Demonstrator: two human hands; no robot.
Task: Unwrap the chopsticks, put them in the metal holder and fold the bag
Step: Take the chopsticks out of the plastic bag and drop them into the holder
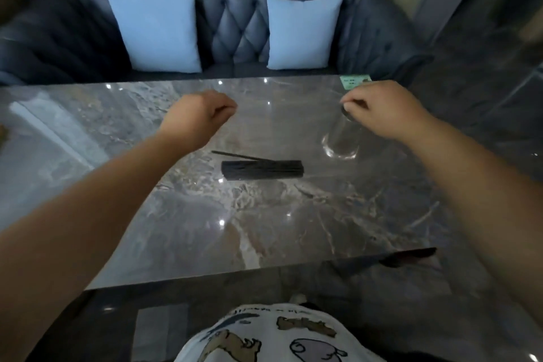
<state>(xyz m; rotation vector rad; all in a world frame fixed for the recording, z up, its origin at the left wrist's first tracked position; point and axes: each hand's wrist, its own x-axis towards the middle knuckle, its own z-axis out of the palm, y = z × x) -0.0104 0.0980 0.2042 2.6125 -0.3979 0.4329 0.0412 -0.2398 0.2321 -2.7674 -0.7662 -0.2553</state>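
A bundle of black chopsticks (262, 169) lies flat in the middle of the grey marble table (205, 229). One loose chopstick (235, 155) lies slanted across the bundle's far edge. The shiny metal holder (341, 141) stands to the right of the bundle. My right hand (379, 107) is over the holder's rim, fingers curled at its top edge. My left hand (202, 113) hovers above the table left of the bundle, fingers curled in with nothing visible in them. I cannot make out a wrapper or bag.
A small green card (355, 81) lies at the table's far right edge. A dark knife-like object (408, 257) rests near the front right edge. A blue tufted sofa (235, 29) with two pale cushions stands behind the table.
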